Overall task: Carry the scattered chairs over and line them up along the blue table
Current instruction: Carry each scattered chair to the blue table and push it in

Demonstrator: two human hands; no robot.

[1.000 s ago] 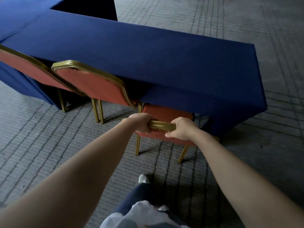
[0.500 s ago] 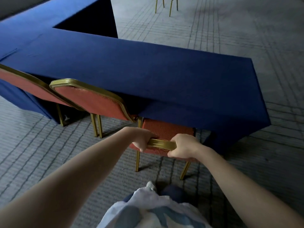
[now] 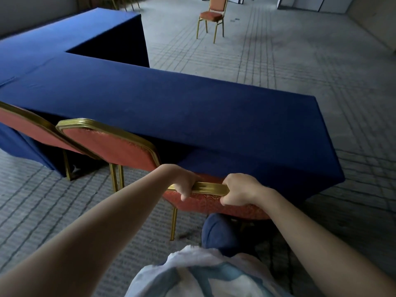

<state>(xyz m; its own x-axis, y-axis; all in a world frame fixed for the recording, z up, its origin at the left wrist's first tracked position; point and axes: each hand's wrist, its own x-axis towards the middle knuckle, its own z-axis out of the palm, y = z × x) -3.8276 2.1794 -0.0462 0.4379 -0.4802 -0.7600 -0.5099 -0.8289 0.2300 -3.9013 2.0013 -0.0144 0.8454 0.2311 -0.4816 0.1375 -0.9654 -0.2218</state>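
A red-padded chair with a gold frame stands at the near edge of the blue table, its seat hidden under the cloth. My left hand grips the left end of its top rail, and my right hand grips the right end. Two more red chairs stand along the same table edge to the left: one right beside the held chair, another at the left border. A lone red chair stands on the floor far behind the table.
The blue table is L-shaped, with a second arm running off to the back left. Grey patterned carpet spreads to the right and behind. My knee is just below the held chair.
The held chair's back now sits closer to the table edge, and my view has lifted, so the far chair has come into sight. Both hands keep their grip on the rail.
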